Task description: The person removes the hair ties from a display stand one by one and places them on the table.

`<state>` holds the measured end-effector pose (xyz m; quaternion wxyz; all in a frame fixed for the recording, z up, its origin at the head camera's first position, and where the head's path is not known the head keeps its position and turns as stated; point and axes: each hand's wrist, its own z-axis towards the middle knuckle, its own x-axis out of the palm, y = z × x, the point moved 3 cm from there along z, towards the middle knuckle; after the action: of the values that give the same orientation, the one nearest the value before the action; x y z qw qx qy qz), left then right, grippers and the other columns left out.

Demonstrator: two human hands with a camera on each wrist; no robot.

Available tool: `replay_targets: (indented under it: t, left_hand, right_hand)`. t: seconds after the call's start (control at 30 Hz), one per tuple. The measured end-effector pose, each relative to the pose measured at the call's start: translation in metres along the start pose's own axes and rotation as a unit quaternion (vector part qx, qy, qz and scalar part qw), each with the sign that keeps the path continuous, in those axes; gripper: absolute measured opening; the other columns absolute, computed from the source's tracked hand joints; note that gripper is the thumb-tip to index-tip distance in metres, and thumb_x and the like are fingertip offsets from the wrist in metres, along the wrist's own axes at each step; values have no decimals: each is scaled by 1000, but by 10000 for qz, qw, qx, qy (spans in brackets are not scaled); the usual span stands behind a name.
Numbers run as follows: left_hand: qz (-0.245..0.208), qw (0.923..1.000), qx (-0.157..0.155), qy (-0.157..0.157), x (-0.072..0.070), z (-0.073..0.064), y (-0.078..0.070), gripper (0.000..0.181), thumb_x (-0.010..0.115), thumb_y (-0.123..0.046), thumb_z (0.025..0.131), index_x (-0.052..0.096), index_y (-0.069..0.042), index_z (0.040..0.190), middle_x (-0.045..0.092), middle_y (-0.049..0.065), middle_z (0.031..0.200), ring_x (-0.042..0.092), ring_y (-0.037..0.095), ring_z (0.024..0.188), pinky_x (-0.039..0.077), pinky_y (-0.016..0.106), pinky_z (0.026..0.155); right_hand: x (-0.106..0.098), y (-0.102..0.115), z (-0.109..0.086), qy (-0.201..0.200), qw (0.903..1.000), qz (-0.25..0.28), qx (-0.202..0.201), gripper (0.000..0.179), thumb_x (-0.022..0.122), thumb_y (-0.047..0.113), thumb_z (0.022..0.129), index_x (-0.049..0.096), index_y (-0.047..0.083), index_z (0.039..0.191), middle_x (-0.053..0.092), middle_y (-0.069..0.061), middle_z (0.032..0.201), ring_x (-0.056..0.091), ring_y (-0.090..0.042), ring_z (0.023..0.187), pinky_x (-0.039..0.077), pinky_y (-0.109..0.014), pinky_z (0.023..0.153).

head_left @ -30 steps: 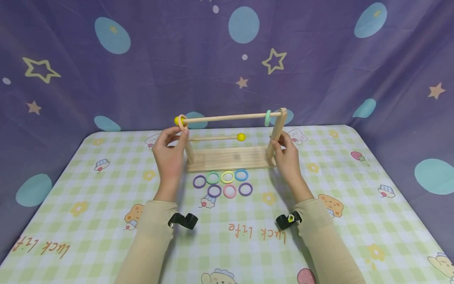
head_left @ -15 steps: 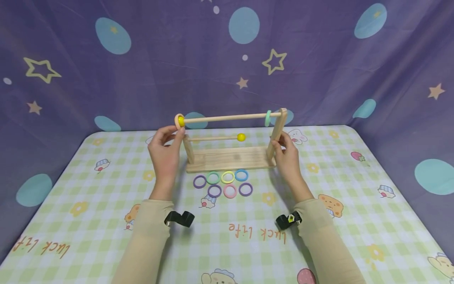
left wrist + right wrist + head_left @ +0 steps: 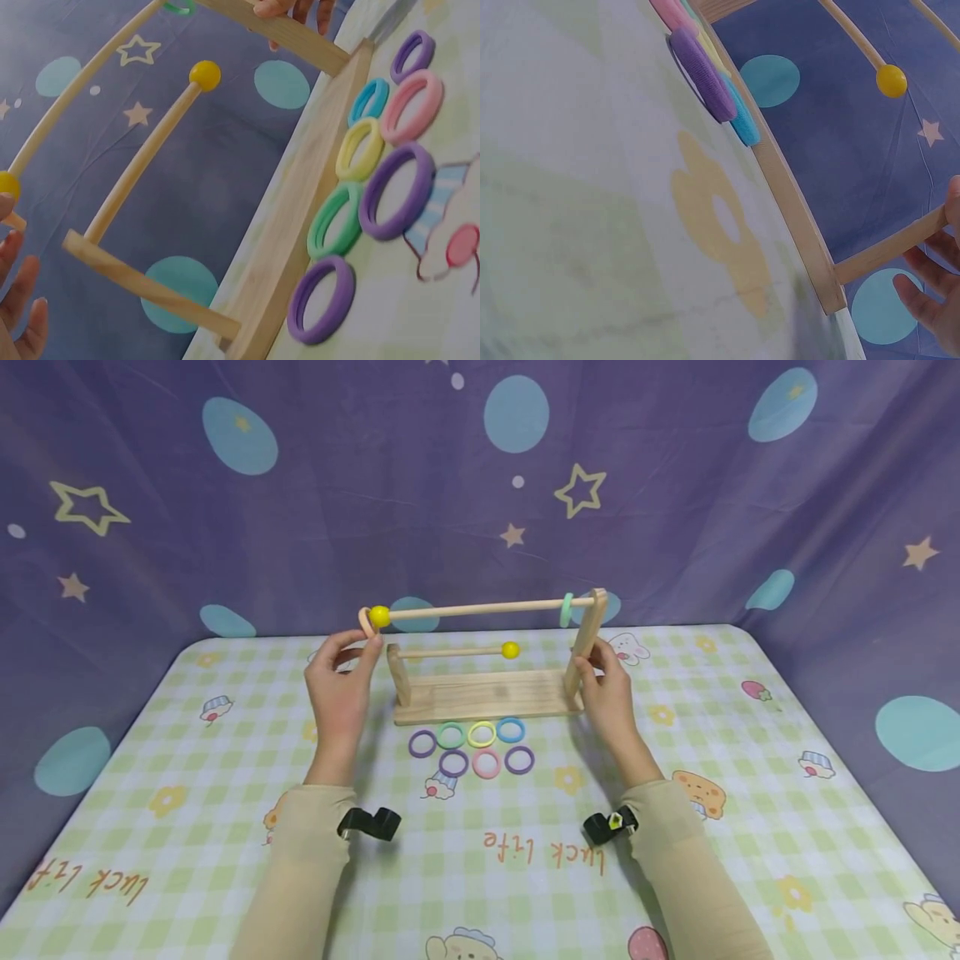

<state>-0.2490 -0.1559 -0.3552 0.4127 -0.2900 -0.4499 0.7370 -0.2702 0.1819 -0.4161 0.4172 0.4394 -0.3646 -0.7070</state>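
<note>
A wooden stand with two rods stands on the table. My left hand pinches a peach hair tie between thumb and fingertips, just left of the yellow ball that ends the long upper rod. A mint-green hair tie hangs on that rod near the tall right post. My right hand grips this post, thumb in front and fingers partly hidden behind. The short lower rod runs from the left post to another yellow ball.
In front of the stand lie several loose hair ties, among them a pink one, a blue one, a yellow one and a purple one. A checked cloth covers the table; a patterned curtain hangs behind.
My left hand has moved left with the peach hair tie, bringing it from around the upper rod's end over the yellow ball to its outer side. The right hand stays put.
</note>
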Motion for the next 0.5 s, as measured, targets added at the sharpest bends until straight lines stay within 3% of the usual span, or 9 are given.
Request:
replay_targets:
  t: [0.17, 0.5]
  left_hand:
    - [252, 9995, 82, 173, -5, -1, 3, 25, 74, -11, 90, 69, 7, 107, 64, -8, 98, 61, 16, 88, 40, 23, 68]
    - [777, 9929, 464, 772, -15, -7, 6, 24, 76, -23, 90, 72, -3, 102, 66, -6, 100, 60, 7, 91, 43, 25, 71]
  right_hand:
    - [0, 0, 0, -6, 10000, 31, -19, 40, 57, 12, 100, 50, 1, 138, 62, -22, 124, 59, -33, 114, 50, -41, 87]
    - [0, 1, 0, -10, 10000, 67, 47, 40, 57, 12, 101, 50, 1, 139, 61, -22, 125, 58, -33, 114, 50, -41, 88]
